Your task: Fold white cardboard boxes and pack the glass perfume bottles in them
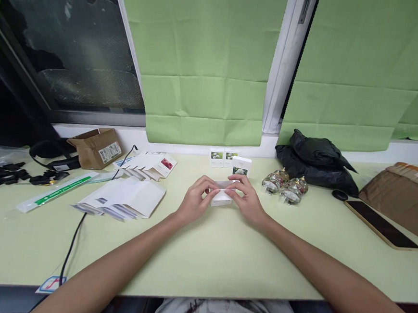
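Both hands [223,198] grip small white box [221,199] mid-table.

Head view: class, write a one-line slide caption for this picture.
Left hand and right hand hold a small white box over a pale green table, glass jars nearby.

Pale green desk [200,262], green blinds [206,55], dark window [69,39] at left.

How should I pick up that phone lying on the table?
The phone lies flat, face up, with bare table along both long edges. Probably best to come from above and pinch those two long edges near the middle; the flat glass face gives fingers nothing to grip.
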`<state>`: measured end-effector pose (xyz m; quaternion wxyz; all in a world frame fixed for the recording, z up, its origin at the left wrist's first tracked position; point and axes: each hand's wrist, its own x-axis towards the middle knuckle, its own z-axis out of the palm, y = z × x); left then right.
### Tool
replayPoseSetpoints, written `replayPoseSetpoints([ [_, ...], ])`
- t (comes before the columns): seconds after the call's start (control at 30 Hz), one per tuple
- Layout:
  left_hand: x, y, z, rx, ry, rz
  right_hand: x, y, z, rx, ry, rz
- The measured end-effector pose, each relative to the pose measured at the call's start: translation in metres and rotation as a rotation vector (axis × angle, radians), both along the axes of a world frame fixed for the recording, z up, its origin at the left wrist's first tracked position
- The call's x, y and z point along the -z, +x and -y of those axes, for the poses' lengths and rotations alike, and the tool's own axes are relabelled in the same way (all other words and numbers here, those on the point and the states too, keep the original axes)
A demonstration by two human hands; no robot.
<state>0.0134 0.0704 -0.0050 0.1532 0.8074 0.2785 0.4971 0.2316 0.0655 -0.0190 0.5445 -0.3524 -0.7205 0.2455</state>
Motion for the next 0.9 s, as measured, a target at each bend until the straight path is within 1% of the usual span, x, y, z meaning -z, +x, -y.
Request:
replayPoseSetpoints([
  [0.27,0.0011,-0.0001,-0.0003,0.002,-0.008,-0.010,0.0010,0.0006,-0.0006,-0.014,-0.019,-0.008],
  [0.53,0.0026,0.0002,-0.0009,0.007,0.018,-0.020,-0.0032,0.0012,0.0008,-0.033,-0.010,0.016],
  [0.9,-0.0031,-0.0017,0.0011,-0.007,0.034,-0.079,-0.0044,-0.0002,0.0057,-0.041,-0.014,0.058],
])
